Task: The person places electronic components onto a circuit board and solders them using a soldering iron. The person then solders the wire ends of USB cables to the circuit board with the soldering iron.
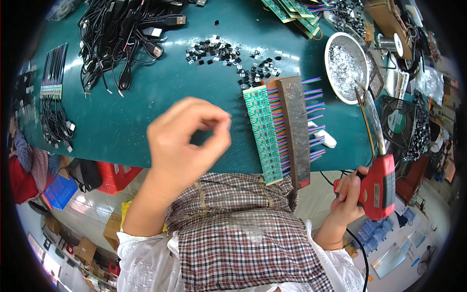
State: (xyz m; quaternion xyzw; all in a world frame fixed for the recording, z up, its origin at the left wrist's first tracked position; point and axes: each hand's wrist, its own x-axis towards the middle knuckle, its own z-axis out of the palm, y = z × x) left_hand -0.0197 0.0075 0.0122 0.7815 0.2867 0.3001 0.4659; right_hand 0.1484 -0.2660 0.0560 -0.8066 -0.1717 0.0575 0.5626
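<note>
My left hand (187, 141) is over the front of the green table, thumb and index fingertip pressed together in a ring. Whatever it pinches, if anything, is too small and blurred to make out. My right hand (348, 197) grips a red soldering gun (380, 190) by its handle, its long metal nozzle reaching up to the rim of a round white dish (327, 63). Between my hands lies a strip of green circuit boards (262, 134). Coloured wires (315, 109) run from the strip under a dark heavy bar (296, 131) and stick out beyond it.
Small black components (214, 51) are scattered behind the boards. Black USB cables (116, 44) are heaped at the back left, and a finished-looking cabled board strip (51, 91) lies far left. More circuit boards (296, 14), a solder wire spool (389, 45) and a fan (398, 121) stand at the right.
</note>
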